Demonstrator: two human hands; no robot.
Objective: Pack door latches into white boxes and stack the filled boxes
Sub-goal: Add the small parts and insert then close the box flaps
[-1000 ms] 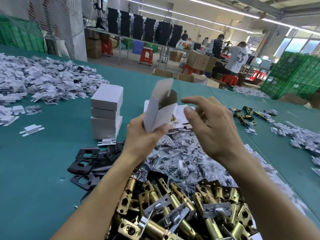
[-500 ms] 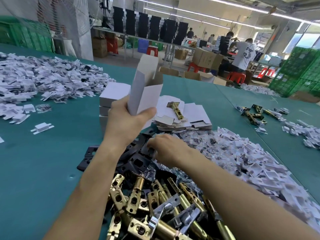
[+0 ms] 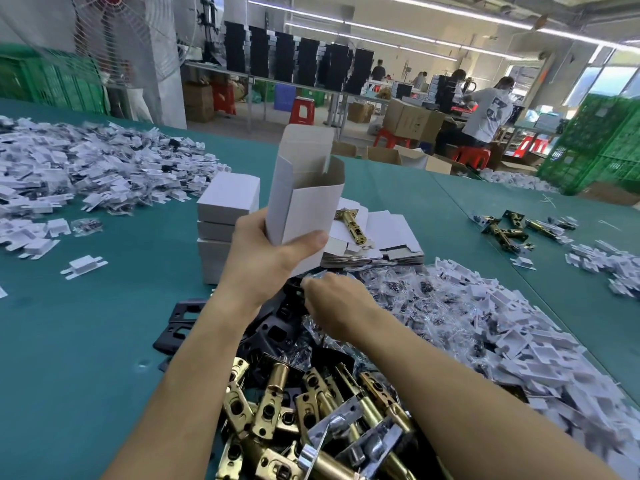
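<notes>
**Open box held up in one hand, other hand down in the parts**

The left hand holds a white cardboard box upright above the green counter. Its fingers wrap round the lower end, with the thumb pressed flat across the front face. The top flap stands up and the mouth is open, showing dull grey-brown card inside.

The right hand is lower, knuckles up, with its fingers curled down into a pile of crinkled clear bags that hold small dark screws. The fingertips are buried there, so I cannot tell whether they pinch anything.

The door latches lie in a loose heap nearest the camera, under both forearms. They are brass-coloured tubes with punched flat plates, and a few have shiny silver ends. One more latch rests on a pile of flat, unfolded box blanks just behind the held box.

A stack of closed white boxes stands left of the held box, partly hidden by the left wrist. Matt black rectangular plates with cut-out windows spread out at the foot of the stack. Heaps of small white plastic pieces cover the counter to the right.
</notes>
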